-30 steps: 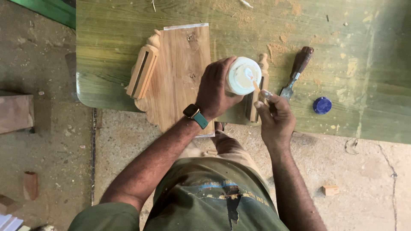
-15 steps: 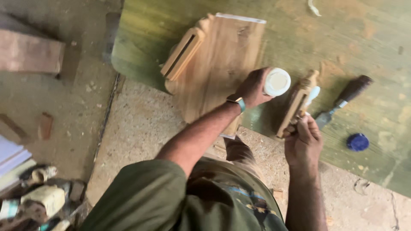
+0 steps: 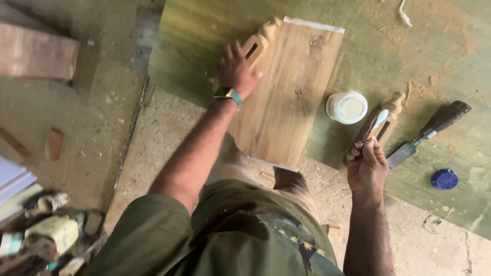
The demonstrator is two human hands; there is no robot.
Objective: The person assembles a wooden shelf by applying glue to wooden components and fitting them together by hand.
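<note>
Reaching across the green counter (image 3: 204, 30), the left hand (image 3: 236, 71) lies with fingers spread and loose on a carved wooden piece (image 3: 255, 46) that sits tight against the left long edge of the wooden board (image 3: 289, 97); it grips nothing. The right hand (image 3: 365, 166) is clenched around a small stick (image 3: 376, 125) with a pale, glue-coated tip, and that tip rests on a second carved wooden piece (image 3: 388, 115), which lies well apart from the board on its right. Between board and this piece stands one open white glue pot (image 3: 347, 107), just beside both. One chisel (image 3: 429, 134) with a dark handle lies further right, near the carved piece but not touching, and one blue lid (image 3: 444, 179) sits close to the counter's near edge. The board's near end juts past that edge toward the person. Bare green surface stays open above the pot and along the far right, dusted with sawdust. On the floor (image 3: 92, 133) to the left lie one wooden block (image 3: 36, 51) and a small offcut (image 3: 53, 144).
</note>
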